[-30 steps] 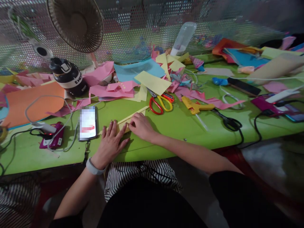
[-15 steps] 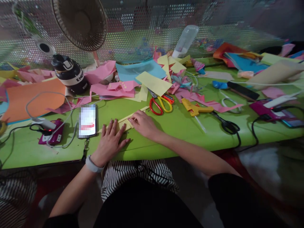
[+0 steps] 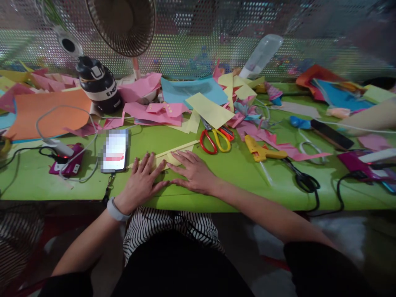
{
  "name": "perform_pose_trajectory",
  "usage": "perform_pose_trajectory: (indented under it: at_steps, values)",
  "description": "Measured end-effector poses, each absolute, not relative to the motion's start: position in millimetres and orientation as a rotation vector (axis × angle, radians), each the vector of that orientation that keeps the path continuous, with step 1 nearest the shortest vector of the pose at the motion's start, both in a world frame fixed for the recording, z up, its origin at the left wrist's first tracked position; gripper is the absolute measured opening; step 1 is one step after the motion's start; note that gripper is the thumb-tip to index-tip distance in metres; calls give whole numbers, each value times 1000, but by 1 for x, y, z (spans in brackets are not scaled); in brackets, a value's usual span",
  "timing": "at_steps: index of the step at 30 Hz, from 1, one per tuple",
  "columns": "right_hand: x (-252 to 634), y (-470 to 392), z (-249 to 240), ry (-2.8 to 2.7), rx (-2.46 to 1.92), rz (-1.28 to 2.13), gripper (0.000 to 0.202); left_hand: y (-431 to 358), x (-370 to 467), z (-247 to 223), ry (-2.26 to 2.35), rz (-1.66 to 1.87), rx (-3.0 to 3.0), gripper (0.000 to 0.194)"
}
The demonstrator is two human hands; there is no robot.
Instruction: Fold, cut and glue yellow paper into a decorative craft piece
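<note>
A folded strip of pale yellow paper (image 3: pixel 165 157) lies slantwise on the green table (image 3: pixel 167 202), a narrow fold running along its far edge. My left hand (image 3: pixel 142 175) rests flat on the strip's left part, fingers spread. My right hand (image 3: pixel 196 173) lies flat on its right part, fingers apart, the thumb close to the left thumb. Both hands cover some of the paper. Beyond my right hand are scissors with red and yellow handles (image 3: pixel 215 141), their blades partly under a loose yellow sheet (image 3: pixel 210 110).
Left of my hands lies a lit phone (image 3: pixel 115 150) beside a purple power bank (image 3: pixel 69 159) with cables. A yellow glue gun (image 3: pixel 262 149) and black-handled scissors (image 3: pixel 306 180) lie right. A dark bottle (image 3: pixel 99 88), fan (image 3: pixel 123 22) and coloured paper scraps line the back.
My right hand has gone from pinching the strip's edge to lying flat on it with fingers spread. My left hand stays on the paper. The camera view has shifted slightly.
</note>
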State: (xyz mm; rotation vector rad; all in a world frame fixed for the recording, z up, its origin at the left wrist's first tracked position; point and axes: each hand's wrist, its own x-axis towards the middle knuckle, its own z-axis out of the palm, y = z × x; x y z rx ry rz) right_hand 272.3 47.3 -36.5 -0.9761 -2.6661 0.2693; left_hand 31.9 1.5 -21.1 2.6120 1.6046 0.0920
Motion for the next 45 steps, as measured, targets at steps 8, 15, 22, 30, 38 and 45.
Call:
perform_pose_trajectory:
  at_steps: [8,15,22,30,38,45]
  values:
    - [271,46,-40,-2631,-964,287,57,-4,35,-7,1461,222,2757,56]
    - [275,47,-33,-2598,-932,268,52,-9,39,-14,1385,167,2749,59]
    - [292,45,-17,-2568,-784,219,54,-9,39,-15,1356,179,2785,62]
    - [284,45,-29,-2790,-804,108,74,-9,38,-17,1349,190,2801,62]
    - [284,48,-32,-2747,-794,140,68,-9,38,-20,1352,198,2784,62]
    - [274,57,-29,-2732,-868,218,67,-9,37,-23,1345,253,2801,62]
